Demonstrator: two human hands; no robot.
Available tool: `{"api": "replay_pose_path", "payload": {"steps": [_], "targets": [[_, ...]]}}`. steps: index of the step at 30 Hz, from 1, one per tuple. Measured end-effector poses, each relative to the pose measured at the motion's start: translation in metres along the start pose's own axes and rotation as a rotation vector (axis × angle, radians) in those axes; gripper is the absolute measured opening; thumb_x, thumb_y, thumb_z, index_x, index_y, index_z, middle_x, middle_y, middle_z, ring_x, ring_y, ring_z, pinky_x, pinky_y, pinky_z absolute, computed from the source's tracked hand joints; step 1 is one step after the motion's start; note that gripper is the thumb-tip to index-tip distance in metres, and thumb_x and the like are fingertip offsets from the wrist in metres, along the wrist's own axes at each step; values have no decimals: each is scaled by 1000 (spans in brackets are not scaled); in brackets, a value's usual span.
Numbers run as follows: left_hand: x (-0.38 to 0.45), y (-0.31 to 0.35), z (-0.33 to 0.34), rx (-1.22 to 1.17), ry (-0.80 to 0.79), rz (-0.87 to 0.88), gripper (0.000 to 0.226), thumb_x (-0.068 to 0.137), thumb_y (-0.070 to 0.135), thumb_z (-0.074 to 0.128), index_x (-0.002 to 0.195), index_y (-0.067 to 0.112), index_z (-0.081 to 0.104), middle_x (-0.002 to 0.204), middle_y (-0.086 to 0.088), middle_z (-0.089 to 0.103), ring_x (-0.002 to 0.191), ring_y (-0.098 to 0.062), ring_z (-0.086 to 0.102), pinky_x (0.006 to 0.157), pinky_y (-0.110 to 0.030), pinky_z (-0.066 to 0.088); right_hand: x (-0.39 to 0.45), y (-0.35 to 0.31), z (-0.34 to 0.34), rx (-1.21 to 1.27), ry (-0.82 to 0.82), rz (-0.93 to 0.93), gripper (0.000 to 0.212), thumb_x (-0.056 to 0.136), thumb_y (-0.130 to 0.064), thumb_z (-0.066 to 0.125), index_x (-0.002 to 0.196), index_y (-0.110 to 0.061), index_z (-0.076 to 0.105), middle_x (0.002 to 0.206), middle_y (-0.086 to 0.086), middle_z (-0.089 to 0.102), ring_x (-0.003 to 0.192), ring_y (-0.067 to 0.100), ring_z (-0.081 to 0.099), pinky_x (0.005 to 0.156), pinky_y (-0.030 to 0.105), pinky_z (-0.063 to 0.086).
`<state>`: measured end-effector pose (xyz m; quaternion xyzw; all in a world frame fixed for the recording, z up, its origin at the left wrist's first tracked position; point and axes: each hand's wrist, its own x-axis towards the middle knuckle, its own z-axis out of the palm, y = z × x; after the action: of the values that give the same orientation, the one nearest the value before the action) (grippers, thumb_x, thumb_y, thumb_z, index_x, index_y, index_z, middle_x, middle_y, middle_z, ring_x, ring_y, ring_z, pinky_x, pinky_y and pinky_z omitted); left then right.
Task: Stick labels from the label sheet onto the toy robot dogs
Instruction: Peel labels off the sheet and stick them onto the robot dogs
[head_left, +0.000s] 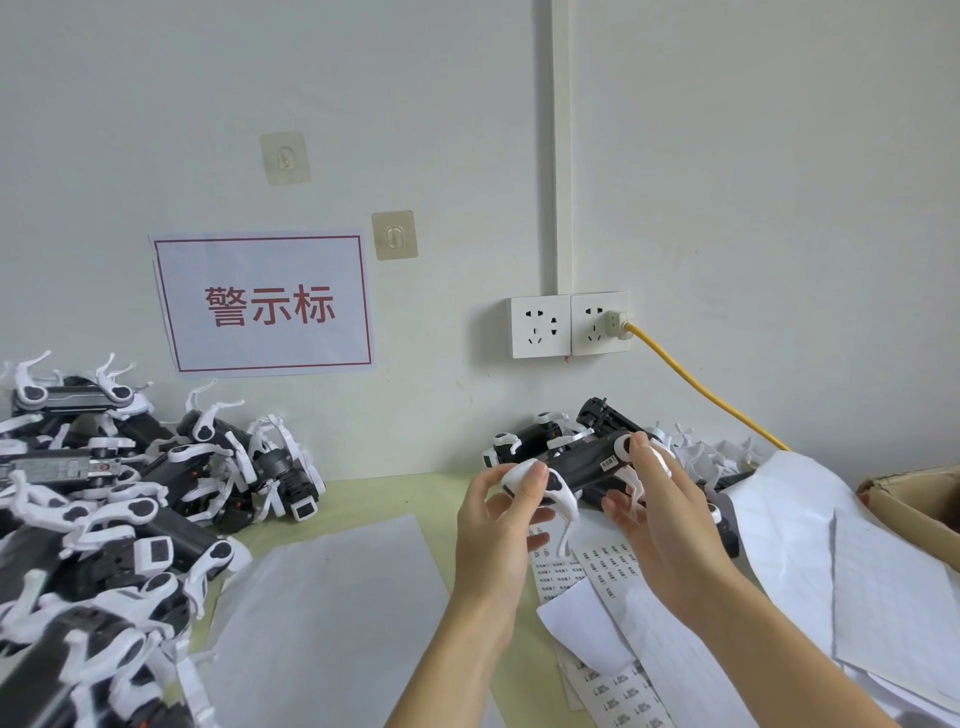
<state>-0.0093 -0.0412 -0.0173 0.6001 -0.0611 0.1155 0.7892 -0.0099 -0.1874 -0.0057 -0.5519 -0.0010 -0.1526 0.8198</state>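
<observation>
Directly below the hands lies the label sheet (608, 569), printed rows partly covered by loose backing paper (587, 634); a larger blank sheet (332, 613) lies to the left of the wrists. The left hand (506, 525) is curled round the white hind leg of the held dog (576, 470), thumb and fingers gripping the leg joint. The right hand (652, 512) is half open: its thumb presses on the dark body near the white shoulder, beside a small label (609, 462) that appears already seated on the flank, while its other fingers cup the underside among the legs. The step in hand is judged to be pressing the label down. To do it well, keep the body steady with the left grip, rub the thumb across the whole label from one edge to the other, and confirm no corner lifts before release. Just beyond the hands, more dogs (524, 441) lie on the table (415, 493) against the wall. Well to the left is a large heap of dogs (130, 499); which pile is labelled cannot be told.
</observation>
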Motion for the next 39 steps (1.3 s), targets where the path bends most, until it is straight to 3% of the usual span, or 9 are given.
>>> {"api": "replay_pose_path", "payload": {"steps": [4,7,13,20,26,30,33,37,39], "targets": [[1,0,-1,-29,58,64,57,66,55,75,105,16,66,93,-5,77,84,-25,74,69,-30,57,-1,-2,0,-37,-24,24,20,97,-47,57,87,-47,75,100,-17,74,101,22,66,77,34,51],[2,1,0,-39,69,76,54,68,56,72,104,16,65,90,-4,77,82,-25,74,70,-31,56,-1,-3,-2,1,-40,47,19,100,-43,54,110,-41,69,125,-5,67,107,26,68,78,36,50],[3,2,-3,-71,96,3,40,84,51,66,107,21,55,79,8,77,70,-7,72,57,-18,50,-4,-6,-3,-6,-103,45,23,100,-41,52,116,-39,68,118,-1,73,99,24,74,79,39,48],[5,0,-3,-96,121,12,44,80,50,67,106,15,62,87,-4,78,79,-20,75,62,-20,53,-6,-7,-3,-7,-89,42,23,95,-37,62,118,-34,64,121,4,70,96,25,75,77,38,49],[6,-3,-4,-33,22,-78,32,96,41,62,76,17,55,106,-12,74,99,-25,74,80,-34,53,-18,-11,8,-197,-139,-82,72,62,-54,81,129,-36,63,108,-8,74,90,13,72,75,31,51],[5,-3,-3,-94,3,-138,35,102,42,50,101,9,61,112,-8,73,100,-23,73,71,-30,54,-26,-14,13,-293,-180,-194,59,65,-56,83,120,-48,64,111,-10,72,85,6,71,72,22,52],[6,-1,-2,-131,27,-148,37,103,43,46,94,8,55,108,-12,73,104,-26,72,71,-31,56,-30,-15,14,-308,-220,-217,61,65,-53,84,122,-47,63,107,0,73,81,11,69,74,23,51],[6,0,-2,-138,52,-150,42,106,42,40,113,9,65,106,-6,76,97,-19,74,76,-32,57,-30,-16,14,-295,-226,-210,64,60,-49,81,121,-43,64,105,-15,74,87,18,71,72,21,51],[7,0,-3,-132,84,-146,39,107,41,39,98,13,66,85,4,76,98,-21,74,76,-31,54,-30,-17,14,-298,-231,-217,64,57,-49,82,118,-43,66,103,-15,74,78,16,70,67,20,53]]}}
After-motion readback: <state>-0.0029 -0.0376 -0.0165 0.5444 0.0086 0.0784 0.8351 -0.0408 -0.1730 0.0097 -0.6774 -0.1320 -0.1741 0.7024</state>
